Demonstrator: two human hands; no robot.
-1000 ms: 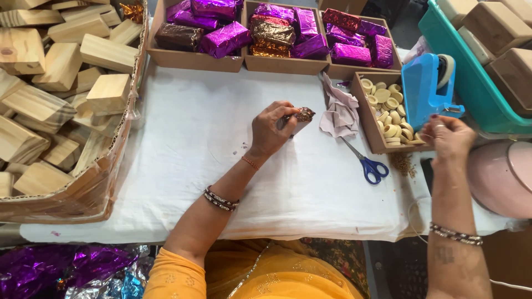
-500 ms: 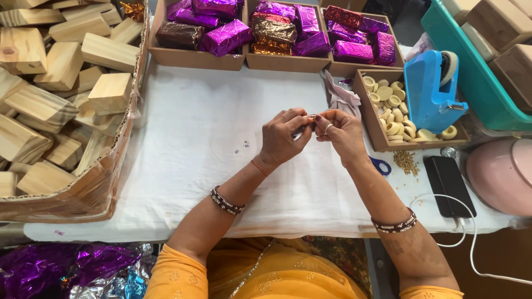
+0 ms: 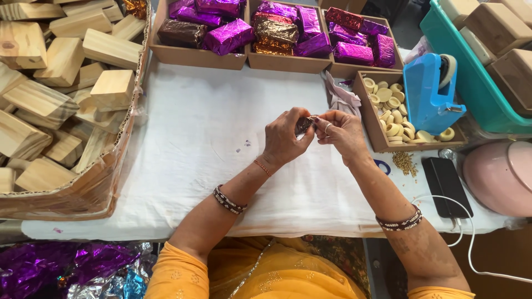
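Pinching a small foil-wrapped piece (image 3: pixel 303 124) together, left hand (image 3: pixel 284 138) and right hand (image 3: pixel 342 132) clasp it over the white cloth (image 3: pixel 194 138)

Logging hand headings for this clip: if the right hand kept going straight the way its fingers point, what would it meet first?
The right hand points left toward the small foil-wrapped piece pinched by the left hand. It would meet that piece first; it already seems to touch it.

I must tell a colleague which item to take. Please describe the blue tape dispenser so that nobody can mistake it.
Start at the teal crate on the table's far right edge. Just left of it lies an open cardboard tray of small cream rings. The tape dispenser rests on that tray's right side: the only bright blue plastic thing, carrying a tape roll.
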